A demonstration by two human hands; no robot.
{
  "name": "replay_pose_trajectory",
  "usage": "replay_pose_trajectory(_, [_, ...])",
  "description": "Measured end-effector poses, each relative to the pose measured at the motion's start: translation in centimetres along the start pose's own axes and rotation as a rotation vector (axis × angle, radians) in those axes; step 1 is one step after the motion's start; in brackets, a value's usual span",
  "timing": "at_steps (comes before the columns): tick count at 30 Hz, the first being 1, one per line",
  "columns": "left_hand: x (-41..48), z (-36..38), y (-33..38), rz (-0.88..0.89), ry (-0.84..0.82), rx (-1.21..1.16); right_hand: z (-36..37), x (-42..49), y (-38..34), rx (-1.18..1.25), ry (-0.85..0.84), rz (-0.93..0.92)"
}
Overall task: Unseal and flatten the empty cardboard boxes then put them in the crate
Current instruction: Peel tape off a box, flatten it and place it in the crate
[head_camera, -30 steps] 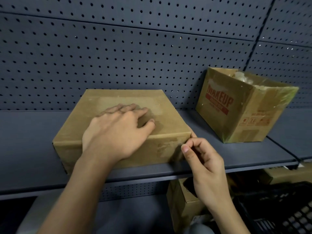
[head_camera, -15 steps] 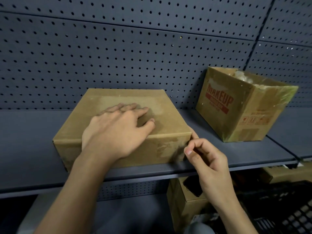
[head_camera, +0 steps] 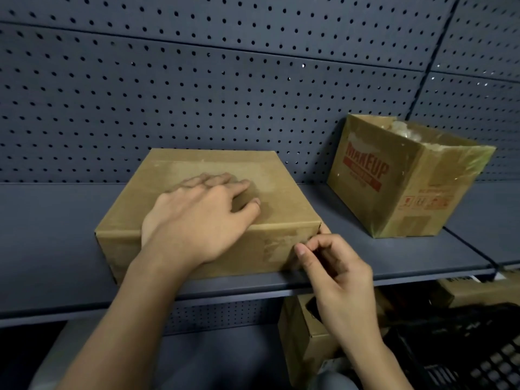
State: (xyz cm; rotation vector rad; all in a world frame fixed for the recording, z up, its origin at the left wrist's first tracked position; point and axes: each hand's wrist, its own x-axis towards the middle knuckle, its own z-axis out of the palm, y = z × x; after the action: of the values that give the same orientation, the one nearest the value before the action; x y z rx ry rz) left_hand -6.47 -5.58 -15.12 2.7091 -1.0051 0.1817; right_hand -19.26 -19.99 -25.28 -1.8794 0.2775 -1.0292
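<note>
Atop scuffed cardboard box [head_camera: 202,161], left hand [head_camera: 197,218] lies spread; right hand [head_camera: 337,274] apparently pinches tape [head_camera: 281,244].

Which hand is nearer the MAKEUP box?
Right. The right hand picks at the closed box corner nearest the MAKEUP box; the left hand lies farther left, on the closed box's top.

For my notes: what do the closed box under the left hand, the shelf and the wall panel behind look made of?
Closed box: matte brown cardboard, scuffed, folded edges, shiny tape patch on front. Shelf: likely painted sheet metal, smooth dark grey, thin folded lip. Wall panel: probably the same metal, punched with regular holes.
</note>
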Motion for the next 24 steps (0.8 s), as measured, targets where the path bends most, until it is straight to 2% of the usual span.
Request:
replay_pose_trajectory(6, [-0.1, -0.3, -0.4, 0.015, -0.034, 0.01, -1.7, 0.6, 0.2, 0.129, -0.178, 0.07])
replay_pose_trajectory(11, [-0.3, -0.7, -1.2, 0.041, -0.05, 0.01, -3.0, 1.2, 0.7, 0.386, -0.285, 0.127])
replay_pose_trajectory(14, [-0.3, -1.0, -2.1, 0.061, -0.063, -0.001, -3.4, 1.2, 0.7, 0.621, -0.307, 0.242])
replay_pose_trajectory(17, [-0.1, -1.2, -3.1, 0.067, -0.078, -0.007, -3.3, 0.9, 0.3, 0.656, -0.321, 0.263])
replay_pose_trajectory(21, [0.0, -1.3, -3.0, 0.065, -0.082, -0.028, -2.7, 0.8, -0.1, 0.702, -0.22, 0.322])
replay_pose_trajectory(24, [0.1, -1.6, -2.8, 0.05, -0.104, -0.077, -2.7, 0.9, -0.1, 0.717, -0.215, 0.333])
